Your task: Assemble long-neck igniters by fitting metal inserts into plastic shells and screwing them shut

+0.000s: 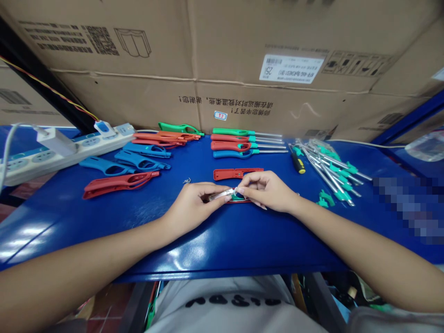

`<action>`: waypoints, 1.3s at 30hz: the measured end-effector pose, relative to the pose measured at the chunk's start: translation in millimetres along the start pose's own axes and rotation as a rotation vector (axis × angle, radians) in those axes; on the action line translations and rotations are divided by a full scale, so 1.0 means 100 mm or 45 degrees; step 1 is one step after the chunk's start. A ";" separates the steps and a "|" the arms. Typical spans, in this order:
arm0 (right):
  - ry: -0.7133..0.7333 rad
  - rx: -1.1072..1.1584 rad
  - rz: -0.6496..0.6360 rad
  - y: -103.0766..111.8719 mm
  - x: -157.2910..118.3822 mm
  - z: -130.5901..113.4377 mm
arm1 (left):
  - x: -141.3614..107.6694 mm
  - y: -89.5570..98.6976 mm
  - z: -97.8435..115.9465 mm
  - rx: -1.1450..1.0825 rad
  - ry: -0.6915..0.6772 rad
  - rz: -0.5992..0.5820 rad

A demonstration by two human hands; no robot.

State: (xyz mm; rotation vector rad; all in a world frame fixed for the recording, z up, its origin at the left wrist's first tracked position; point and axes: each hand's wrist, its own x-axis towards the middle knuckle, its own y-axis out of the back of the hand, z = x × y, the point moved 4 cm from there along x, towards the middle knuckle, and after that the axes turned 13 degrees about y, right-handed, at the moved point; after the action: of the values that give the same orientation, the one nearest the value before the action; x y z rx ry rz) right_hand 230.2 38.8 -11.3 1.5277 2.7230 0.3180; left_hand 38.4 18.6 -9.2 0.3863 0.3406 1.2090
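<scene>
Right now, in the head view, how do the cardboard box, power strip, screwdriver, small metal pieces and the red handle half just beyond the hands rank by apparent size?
Cardboard box
Power strip
Red handle half, partly hidden by the right hand
Screwdriver
Small metal pieces, even together

Blue table (277, 240), plastic casings (107, 186)

Blue tabletop (263, 254); red casing (224, 174); silver tubes (326, 175).

Handle shells (133, 160) laid left on table (194, 249), metal tubes (326, 175) piled right, screwdriver (298, 162) placed alongside, carton (225, 60) stood behind.
</scene>
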 end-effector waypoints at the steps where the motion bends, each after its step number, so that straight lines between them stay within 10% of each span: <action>1: -0.001 0.002 0.002 0.00 0.00 0.00 | 0.00 0.00 0.00 -0.003 0.004 0.001; 39: 0.039 -0.013 -0.029 -0.02 0.00 -0.03 | -0.02 -0.03 0.01 -0.037 0.006 -0.014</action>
State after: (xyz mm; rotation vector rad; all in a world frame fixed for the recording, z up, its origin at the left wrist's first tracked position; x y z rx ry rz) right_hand 228.6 37.1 -9.1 1.5004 2.7554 0.3572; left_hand 40.8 16.2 -9.1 0.3560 0.3281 1.2034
